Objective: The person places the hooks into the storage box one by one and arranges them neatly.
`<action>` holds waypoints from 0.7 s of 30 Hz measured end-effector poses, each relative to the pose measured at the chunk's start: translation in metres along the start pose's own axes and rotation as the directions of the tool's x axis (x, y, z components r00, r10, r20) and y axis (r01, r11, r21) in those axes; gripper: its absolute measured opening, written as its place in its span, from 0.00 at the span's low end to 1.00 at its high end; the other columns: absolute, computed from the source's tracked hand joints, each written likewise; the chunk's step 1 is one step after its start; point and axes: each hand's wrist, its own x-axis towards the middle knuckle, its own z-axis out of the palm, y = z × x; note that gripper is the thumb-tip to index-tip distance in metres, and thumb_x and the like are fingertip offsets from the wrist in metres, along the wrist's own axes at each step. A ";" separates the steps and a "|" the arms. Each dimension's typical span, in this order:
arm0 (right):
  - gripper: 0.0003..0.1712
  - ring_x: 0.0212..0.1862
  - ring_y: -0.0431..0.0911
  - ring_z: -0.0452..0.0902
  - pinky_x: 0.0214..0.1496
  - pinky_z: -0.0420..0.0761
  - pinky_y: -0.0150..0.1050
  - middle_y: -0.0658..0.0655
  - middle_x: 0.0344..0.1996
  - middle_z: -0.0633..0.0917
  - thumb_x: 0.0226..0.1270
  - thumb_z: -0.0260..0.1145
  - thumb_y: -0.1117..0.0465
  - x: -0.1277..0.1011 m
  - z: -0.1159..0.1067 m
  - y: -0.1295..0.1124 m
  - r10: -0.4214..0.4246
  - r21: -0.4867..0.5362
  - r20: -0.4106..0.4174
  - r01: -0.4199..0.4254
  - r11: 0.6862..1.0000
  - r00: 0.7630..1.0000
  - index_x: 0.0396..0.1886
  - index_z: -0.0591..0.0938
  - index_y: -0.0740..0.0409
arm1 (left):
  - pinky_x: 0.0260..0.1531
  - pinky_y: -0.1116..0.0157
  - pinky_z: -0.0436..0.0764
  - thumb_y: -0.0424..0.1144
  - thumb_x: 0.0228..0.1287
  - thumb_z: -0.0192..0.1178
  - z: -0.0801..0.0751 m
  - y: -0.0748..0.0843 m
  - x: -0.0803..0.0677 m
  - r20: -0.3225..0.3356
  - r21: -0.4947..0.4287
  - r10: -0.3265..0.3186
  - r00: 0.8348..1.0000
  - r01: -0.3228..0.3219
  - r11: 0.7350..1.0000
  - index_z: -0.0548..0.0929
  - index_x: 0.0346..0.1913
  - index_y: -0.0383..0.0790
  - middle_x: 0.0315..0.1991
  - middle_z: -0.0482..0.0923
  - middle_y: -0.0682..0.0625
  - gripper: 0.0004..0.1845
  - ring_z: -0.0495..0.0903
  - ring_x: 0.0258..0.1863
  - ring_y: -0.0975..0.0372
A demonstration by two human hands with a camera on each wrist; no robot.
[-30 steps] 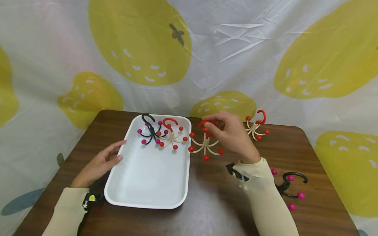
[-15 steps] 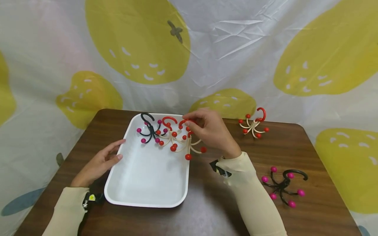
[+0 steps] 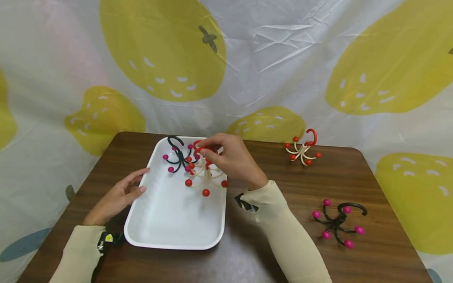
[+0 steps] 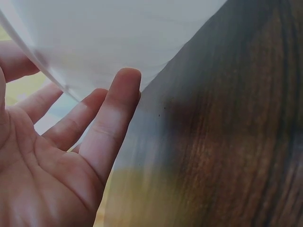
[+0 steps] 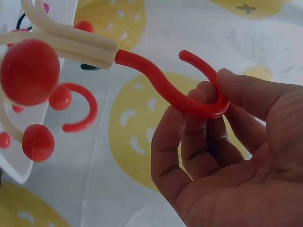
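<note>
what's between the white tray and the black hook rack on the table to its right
In the head view, the right forearm's cream sleeve and black wrist strap cross between tray and rack; brown tabletop shows on either side.

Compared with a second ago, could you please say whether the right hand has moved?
Yes, leftward: in the head view, the right hand, holding a cream hanger, has gone from right of the white tray to partly over it.
</note>
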 end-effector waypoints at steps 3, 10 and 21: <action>0.09 0.40 0.39 0.85 0.46 0.87 0.39 0.50 0.41 0.93 0.71 0.74 0.63 0.005 0.009 -0.001 0.014 -0.008 0.015 -0.014 1.000 1.000 0.48 0.93 0.56 | 0.50 0.48 0.89 0.46 0.80 0.60 0.000 -0.002 0.000 -0.008 0.008 0.015 1.000 -0.015 1.000 0.59 0.84 0.54 0.75 0.66 0.31 0.36 0.83 0.58 0.42; 0.10 0.38 0.40 0.85 0.44 0.85 0.31 0.51 0.39 0.93 0.69 0.75 0.63 0.012 0.031 -0.003 0.037 0.012 0.037 -0.037 0.999 0.999 0.48 0.93 0.57 | 0.49 0.49 0.89 0.47 0.79 0.61 0.000 -0.003 0.001 -0.008 -0.002 0.004 1.000 -0.004 1.000 0.60 0.84 0.54 0.75 0.67 0.31 0.37 0.83 0.57 0.43; 0.09 0.37 0.40 0.84 0.44 0.83 0.28 0.52 0.38 0.92 0.70 0.74 0.63 0.026 0.058 -0.003 0.031 0.027 0.050 -0.032 0.999 0.998 0.47 0.92 0.57 | 0.51 0.49 0.89 0.46 0.80 0.60 0.000 -0.003 0.000 -0.009 0.004 0.019 1.000 -0.019 1.000 0.60 0.84 0.53 0.74 0.68 0.31 0.36 0.83 0.59 0.42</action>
